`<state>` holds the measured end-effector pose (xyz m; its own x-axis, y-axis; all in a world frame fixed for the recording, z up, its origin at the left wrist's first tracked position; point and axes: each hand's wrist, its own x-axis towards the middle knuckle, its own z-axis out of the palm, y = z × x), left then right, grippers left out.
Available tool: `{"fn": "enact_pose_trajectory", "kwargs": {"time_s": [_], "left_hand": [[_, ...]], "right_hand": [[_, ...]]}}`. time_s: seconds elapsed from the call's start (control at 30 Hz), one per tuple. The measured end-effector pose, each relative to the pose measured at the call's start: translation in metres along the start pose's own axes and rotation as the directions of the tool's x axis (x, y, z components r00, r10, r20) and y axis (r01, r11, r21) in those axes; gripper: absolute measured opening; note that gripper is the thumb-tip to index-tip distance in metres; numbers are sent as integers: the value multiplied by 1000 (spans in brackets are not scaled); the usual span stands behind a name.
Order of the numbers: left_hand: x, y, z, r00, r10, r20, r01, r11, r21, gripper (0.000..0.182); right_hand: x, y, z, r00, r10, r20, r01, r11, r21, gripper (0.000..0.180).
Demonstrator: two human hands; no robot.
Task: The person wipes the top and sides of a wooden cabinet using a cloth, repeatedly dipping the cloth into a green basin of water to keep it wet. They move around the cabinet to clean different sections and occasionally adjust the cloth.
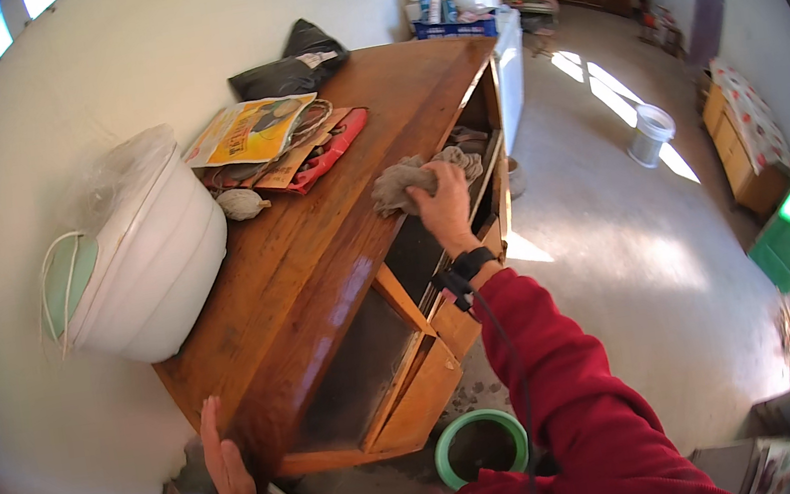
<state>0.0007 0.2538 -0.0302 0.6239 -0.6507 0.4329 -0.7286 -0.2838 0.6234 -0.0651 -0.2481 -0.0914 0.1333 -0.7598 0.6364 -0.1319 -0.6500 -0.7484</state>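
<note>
My right hand [445, 202] presses a crumpled grey-brown cloth [405, 183] on the front edge of a wooden cabinet's top [321, 257]. The wood along the front edge looks darker and has a wet-looking shine. My left hand [229, 471] is raised at the cabinet's near left corner, holding nothing, its palm turned sideways. Below the top, the cabinet's front has open compartments, with some cloth-like items in the far one. A green-rimmed bucket [482, 448] of dark liquid stands on the floor near the cabinet's front.
Against the wall on the top lie a white basin [157, 280] on its side, a yellow printed bag [250, 134], a red bag [336, 149] and a black plastic bag [293, 60]. A pale bucket [650, 135] and a green container [789, 252] stand to the right.
</note>
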Motion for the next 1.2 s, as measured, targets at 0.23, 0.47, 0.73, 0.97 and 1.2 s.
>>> {"fn": "enact_pose_trajectory", "kwargs": {"time_s": [0.23, 0.47, 0.73, 0.97, 1.2], "left_hand": [[1, 2, 60, 922, -55, -382, 242, 854, 461, 57], [-3, -12, 64, 899, -88, -430, 356, 718, 598, 53], [1, -2, 70, 883, -69, -465, 373, 705, 603, 55], [5, 5, 74, 881, -76, -467, 376, 711, 594, 56], [-2, -10, 70, 885, -89, -457, 387, 687, 615, 54]], "right_hand": [[30, 22, -94, 891, -427, 156, 418, 904, 84, 67], [9, -14, -115, 624, -716, 314, 565, 690, 452, 93], [63, 15, -37, 806, -465, 366, 390, 883, 262, 65], [12, -30, -32, 725, -607, 325, 543, 795, 271, 78], [-48, -69, -43, 488, -787, 376, 818, 563, 117, 78]]}}
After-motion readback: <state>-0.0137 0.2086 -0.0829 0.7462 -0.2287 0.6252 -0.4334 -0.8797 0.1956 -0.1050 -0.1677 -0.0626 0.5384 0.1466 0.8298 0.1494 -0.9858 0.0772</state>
